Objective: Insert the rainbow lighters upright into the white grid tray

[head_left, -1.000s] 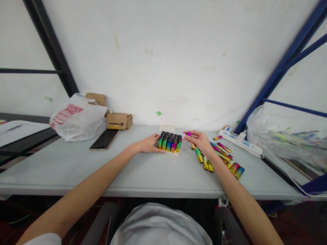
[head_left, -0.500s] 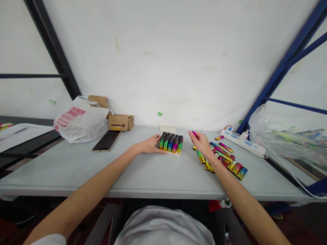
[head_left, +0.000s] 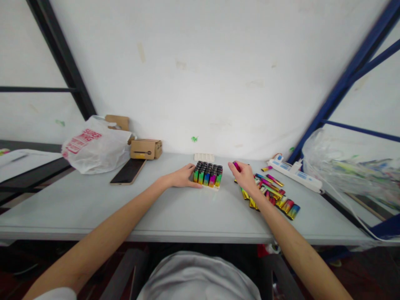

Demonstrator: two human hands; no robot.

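A white tray [head_left: 215,187] at the middle of the grey table holds several upright rainbow-coloured lighters [head_left: 208,174] with black tops. My left hand [head_left: 183,176] rests against the tray's left side, fingers curled round its edge. My right hand [head_left: 244,176] hovers just right of the tray, closed round a pink lighter [head_left: 236,166] whose end sticks up above the fingers. A loose pile of rainbow lighters [head_left: 273,194] lies on the table right of that hand.
A second white tray [head_left: 204,157] lies behind the first by the wall. A power strip [head_left: 293,169], a cardboard box [head_left: 145,148], a phone [head_left: 128,171] and a white plastic bag [head_left: 93,146] sit on the table [head_left: 156,208]. A clear bag [head_left: 350,171] lies at far right.
My right hand turned the pink lighter from lying across the fingers to upright and drew back slightly from the tray. The left hand stayed at the tray.
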